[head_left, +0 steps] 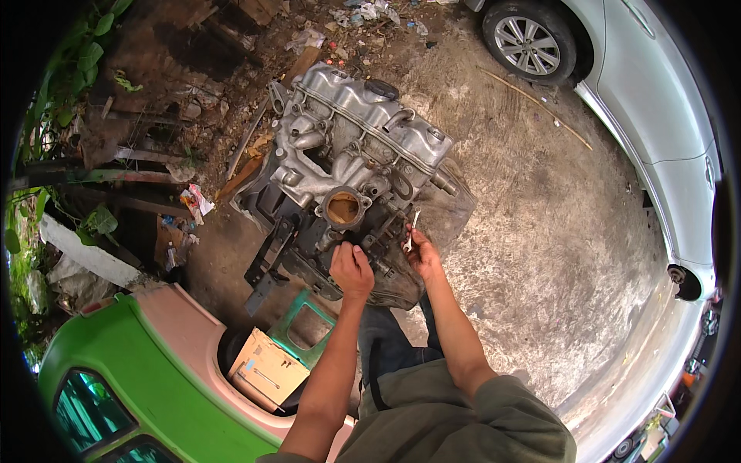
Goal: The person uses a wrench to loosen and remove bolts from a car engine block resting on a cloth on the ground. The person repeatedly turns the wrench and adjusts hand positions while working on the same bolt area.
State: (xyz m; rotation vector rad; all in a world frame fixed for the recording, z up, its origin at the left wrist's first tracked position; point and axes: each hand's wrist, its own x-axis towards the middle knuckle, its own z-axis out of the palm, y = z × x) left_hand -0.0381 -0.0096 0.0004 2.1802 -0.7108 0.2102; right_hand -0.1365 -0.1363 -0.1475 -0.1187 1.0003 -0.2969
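Note:
In front of me stands a car engine (370, 119) with a grey metal top cover and cast intake pipes. A round intake flange (343, 208) faces up toward me, brownish inside. Just below that flange, my left hand (352, 270) is closed against the engine's near side; its curled fingers hide whatever they hold. My right hand (422, 255) grips a small silver combination wrench (416, 219) at the engine's right side. The wrench points upward, both ends showing past the fingers.
A silver car (656, 85) stands along the right. At lower left is a green and pink car body (181, 347), beside a cardboard piece (266, 370) with another wrench (267, 377) on it. A thin stick (536, 106) lies on the concrete; litter and dirt spread behind the engine.

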